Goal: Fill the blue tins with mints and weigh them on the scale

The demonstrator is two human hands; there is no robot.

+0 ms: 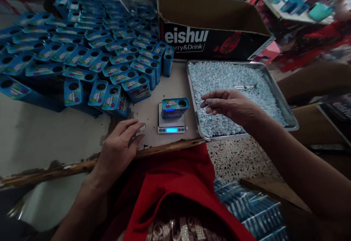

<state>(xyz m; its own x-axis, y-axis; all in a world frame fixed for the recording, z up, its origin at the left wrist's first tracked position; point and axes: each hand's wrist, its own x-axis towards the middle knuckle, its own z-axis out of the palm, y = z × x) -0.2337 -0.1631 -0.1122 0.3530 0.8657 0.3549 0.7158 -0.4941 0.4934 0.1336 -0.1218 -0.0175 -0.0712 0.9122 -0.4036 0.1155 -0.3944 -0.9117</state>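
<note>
A small blue tin [174, 111] with a dark round opening in its top stands upright on a little digital scale [161, 130], whose display glows blue. Left of the scale, my left hand [120, 140] hovers over or rests on the table edge, fingers apart and holding nothing. My right hand [230, 105] is above a metal tray [195, 118] filled with small pale blue and white candies [219, 76]. Its thumb and fingers are pinched together; what they hold, if anything, is too small to name. A metal scoop or spoon handle [245, 87] lies among the candies.
Many blue tins [79, 56] crowd the table's left and back. An open black cardboard box [214, 45] stands behind the tray. More blue packages [246, 204] are stacked low at right. Another table [290, 14] with turquoise bowls is at far right. The near wooden edge [170, 147] is worn.
</note>
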